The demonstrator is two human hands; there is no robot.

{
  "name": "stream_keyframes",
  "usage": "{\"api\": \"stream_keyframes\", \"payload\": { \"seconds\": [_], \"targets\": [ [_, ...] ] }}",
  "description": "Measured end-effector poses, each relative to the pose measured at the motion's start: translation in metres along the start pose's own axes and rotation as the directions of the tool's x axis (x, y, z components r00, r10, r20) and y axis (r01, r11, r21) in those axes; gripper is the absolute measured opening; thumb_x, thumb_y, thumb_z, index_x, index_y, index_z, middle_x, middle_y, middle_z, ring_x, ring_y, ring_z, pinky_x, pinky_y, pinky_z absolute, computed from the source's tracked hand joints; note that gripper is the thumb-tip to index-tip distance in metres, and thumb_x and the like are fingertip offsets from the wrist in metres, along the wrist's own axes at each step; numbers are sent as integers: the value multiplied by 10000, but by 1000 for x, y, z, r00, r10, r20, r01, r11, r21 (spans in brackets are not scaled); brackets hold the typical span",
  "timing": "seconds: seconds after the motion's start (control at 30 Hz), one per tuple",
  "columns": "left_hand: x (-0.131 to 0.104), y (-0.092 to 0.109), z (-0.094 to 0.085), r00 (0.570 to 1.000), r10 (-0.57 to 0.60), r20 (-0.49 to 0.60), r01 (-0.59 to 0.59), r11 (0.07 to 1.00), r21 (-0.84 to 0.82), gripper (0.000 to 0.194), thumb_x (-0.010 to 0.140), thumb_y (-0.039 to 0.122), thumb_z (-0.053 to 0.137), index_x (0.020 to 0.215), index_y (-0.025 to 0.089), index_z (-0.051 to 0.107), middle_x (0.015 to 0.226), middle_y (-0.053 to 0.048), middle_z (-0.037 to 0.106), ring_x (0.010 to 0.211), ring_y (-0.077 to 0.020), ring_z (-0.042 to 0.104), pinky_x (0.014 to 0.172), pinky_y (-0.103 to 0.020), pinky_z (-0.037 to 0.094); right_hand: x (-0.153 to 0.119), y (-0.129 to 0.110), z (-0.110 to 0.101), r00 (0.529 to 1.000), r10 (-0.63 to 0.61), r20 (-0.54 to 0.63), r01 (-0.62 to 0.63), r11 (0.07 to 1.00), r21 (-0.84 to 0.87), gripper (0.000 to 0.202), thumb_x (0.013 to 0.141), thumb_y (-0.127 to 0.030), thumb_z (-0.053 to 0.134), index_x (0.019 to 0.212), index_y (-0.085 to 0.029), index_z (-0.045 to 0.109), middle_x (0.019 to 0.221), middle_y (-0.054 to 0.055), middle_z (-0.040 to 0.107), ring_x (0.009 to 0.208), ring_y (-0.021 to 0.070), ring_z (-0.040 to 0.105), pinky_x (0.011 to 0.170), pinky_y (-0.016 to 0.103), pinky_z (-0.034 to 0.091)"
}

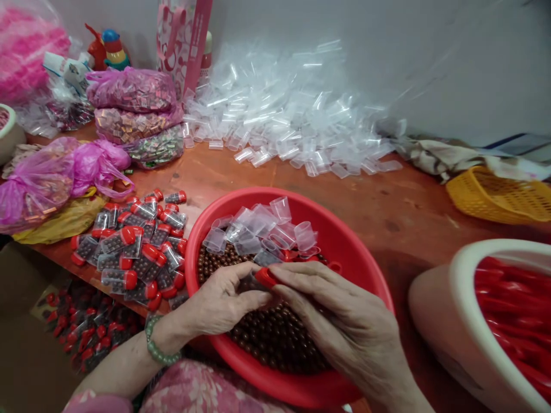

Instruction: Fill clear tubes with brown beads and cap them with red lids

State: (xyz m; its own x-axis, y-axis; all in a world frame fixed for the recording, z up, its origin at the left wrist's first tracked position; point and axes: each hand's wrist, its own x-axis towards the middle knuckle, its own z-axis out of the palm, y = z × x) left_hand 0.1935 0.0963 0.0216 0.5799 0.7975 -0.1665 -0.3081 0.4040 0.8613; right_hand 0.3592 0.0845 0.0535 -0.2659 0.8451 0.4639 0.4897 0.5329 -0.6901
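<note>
One small clear container with a red cap is over the red basin, gripped between thumb and fingers of the left hand, while the right hand holds the cap with bent fingers. Partly hidden, the container's long axis seems to run left to right, cap end nearer the right hand; brown beads lie below and loose clear sleeves just beyond on the far side.

A bracelet of round green beads rings the left hand's wrist, and here's pink clothing splashed with paler flowers, a mauve-pink sleeve edge alongside!
</note>
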Motion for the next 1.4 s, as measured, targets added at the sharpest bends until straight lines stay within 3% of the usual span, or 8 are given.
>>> {"api": "stream_keyframes", "payload": {
  "seconds": [0.17, 0.4, 0.57, 0.77, 0.93, 1.17, 1.3, 1.4],
  "targets": [
    [-1, 3, 0, 997, 69, 44, -76, 982, 173, 146, 859, 162, 559, 974, 151, 649, 863, 9, 592, 810, -109, 498, 797, -227, 412, -1, 2, 5, 1000, 1, -16, -2, 1000, -6, 212, 837, -85, 618, 961, -237, 698, 859, 16, 731, 757, 128, 705, 686, 206, 594],
    [-1, 4, -2, 999, 35, 6, -35, 954, 297, 98, 873, 206, 525, 902, 131, 582, 776, 19, 499, 711, -104, 425, 675, -225, 381, -9, 8, 10, 996, -84, -36, 79, 991, -111, 266, 824, -43, 615, 1010, -220, 688, 897, 51, 723, 765, 144, 705, 686, 235, 602],
    [-1, 3, -4, 999, 43, 28, -49, 959, 279, 126, 883, 229, 506, 912, 132, 581, 841, -5, 542, 781, -124, 472, 743, -239, 412, -13, 12, 10, 985, -167, 46, 173, 966, -195, 282, 858, -102, 596, 1124, -180, 648, 980, 103, 710, 850, 177, 703, 742, 271, 603],
    [-1, 3, -4, 998, 57, -35, -41, 938, 345, 161, 913, 258, 487, 917, 132, 587, 828, 0, 548, 773, -122, 479, 744, -235, 415, -6, 9, 8, 974, -182, 131, 206, 958, -201, 321, 852, -70, 581, 1151, -188, 600, 998, 101, 688, 878, 182, 693, 758, 280, 599],
    [0, 5, -1, 996, -1, -94, 24, 968, 249, 250, 931, 321, 462, 1031, 126, 581, 826, -4, 535, 727, -112, 484, 688, -232, 436, 0, 10, 6, 980, -62, 188, 86, 989, -119, 270, 885, -120, 552, 1129, -219, 609, 1025, 87, 654, 904, 166, 681, 748, 263, 591],
    [3, 5, -7, 993, 26, -117, -7, 986, 164, 253, 904, 330, 518, 1063, 144, 578, 846, -14, 571, 721, -97, 533, 661, -213, 440, -6, 20, -1, 982, 91, 167, -95, 995, 17, 377, 863, -182, 606, 1223, -293, 605, 1085, 64, 658, 986, 183, 667, 796, 297, 587],
    [5, 4, -8, 993, -19, -118, 31, 994, 102, 279, 885, 375, 545, 1029, 138, 566, 841, -31, 591, 733, -108, 564, 655, -218, 443, -14, 24, -6, 925, 378, 34, -377, 903, 208, 276, 812, -233, 690, 1080, -253, 632, 933, 23, 733, 717, 148, 708, 612, 227, 594],
    [4, 5, -6, 994, -45, -96, 57, 991, 125, 269, 884, 376, 551, 1017, 143, 576, 804, -17, 577, 712, -104, 554, 657, -221, 439, -12, 24, -8, 906, 422, -9, -409, 883, 232, 195, 791, -249, 716, 977, -240, 659, 830, 3, 741, 626, 144, 698, 557, 220, 587]
  ]
}}
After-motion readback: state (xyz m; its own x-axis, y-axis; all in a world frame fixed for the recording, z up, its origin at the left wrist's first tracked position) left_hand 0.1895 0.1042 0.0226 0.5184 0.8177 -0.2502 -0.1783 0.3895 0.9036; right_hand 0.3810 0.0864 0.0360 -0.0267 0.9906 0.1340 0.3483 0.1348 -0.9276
